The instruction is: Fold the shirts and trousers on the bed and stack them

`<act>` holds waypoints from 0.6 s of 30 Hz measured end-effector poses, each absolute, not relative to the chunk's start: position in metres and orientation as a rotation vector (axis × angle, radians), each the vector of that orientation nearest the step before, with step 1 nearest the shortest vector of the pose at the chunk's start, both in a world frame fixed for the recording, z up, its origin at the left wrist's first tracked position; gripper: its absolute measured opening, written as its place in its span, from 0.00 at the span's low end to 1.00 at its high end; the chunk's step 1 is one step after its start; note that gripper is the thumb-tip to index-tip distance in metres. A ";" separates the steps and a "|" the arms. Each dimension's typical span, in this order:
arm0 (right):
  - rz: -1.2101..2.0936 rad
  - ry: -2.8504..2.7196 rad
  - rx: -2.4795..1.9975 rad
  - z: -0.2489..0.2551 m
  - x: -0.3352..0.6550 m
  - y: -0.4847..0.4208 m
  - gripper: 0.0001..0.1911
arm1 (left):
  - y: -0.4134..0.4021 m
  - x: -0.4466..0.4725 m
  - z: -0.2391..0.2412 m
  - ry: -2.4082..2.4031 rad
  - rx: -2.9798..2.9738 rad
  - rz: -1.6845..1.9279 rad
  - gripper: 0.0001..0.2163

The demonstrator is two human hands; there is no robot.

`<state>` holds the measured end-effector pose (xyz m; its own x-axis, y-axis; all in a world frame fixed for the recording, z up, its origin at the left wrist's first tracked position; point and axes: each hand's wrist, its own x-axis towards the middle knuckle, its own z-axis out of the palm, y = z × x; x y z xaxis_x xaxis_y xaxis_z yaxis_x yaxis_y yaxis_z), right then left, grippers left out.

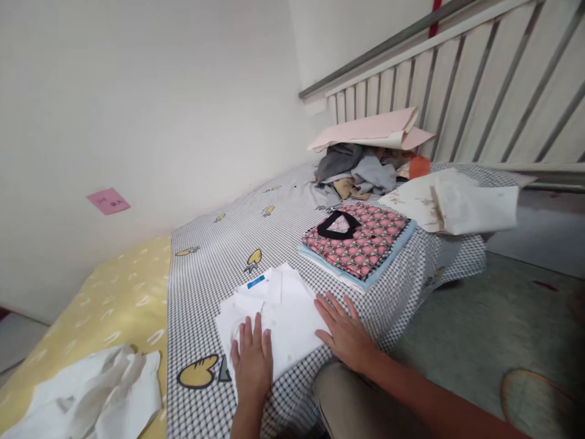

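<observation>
A folded white shirt (278, 305) with a blue neck label lies on the checked bedsheet (256, 231) near the bed's front edge. My left hand (252, 360) rests flat on its near left part, fingers stretched out. My right hand (343, 332) lies flat at the shirt's right edge, fingers spread, holding nothing. Just beyond the shirt sits a folded stack topped by a pink patterned garment (359, 241) with a black collar, over a light blue one.
A heap of grey and tan clothes (356, 171) lies at the far end under pink sheets of paper (370, 131). White crumpled paper (457, 201) hangs off the bed's right corner. A loose white garment (91, 396) lies on the yellow sheet at left. Slatted railing behind.
</observation>
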<state>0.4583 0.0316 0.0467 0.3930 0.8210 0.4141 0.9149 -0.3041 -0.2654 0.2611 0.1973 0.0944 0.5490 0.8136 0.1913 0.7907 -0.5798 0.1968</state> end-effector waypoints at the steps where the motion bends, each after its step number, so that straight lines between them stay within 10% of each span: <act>1: -0.302 -1.483 -2.193 0.045 0.458 0.032 0.33 | 0.197 0.261 0.097 1.408 2.685 0.372 0.26; 18: 0.321 -0.831 -2.029 0.108 0.488 0.055 0.15 | 0.186 0.286 0.110 1.624 2.558 0.343 0.28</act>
<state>0.4876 0.0545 0.1077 0.7411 0.6657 0.0871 0.4344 -0.3765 -0.8183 0.2858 0.1864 0.1099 0.4088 0.9019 0.1394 0.8813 -0.4298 0.1966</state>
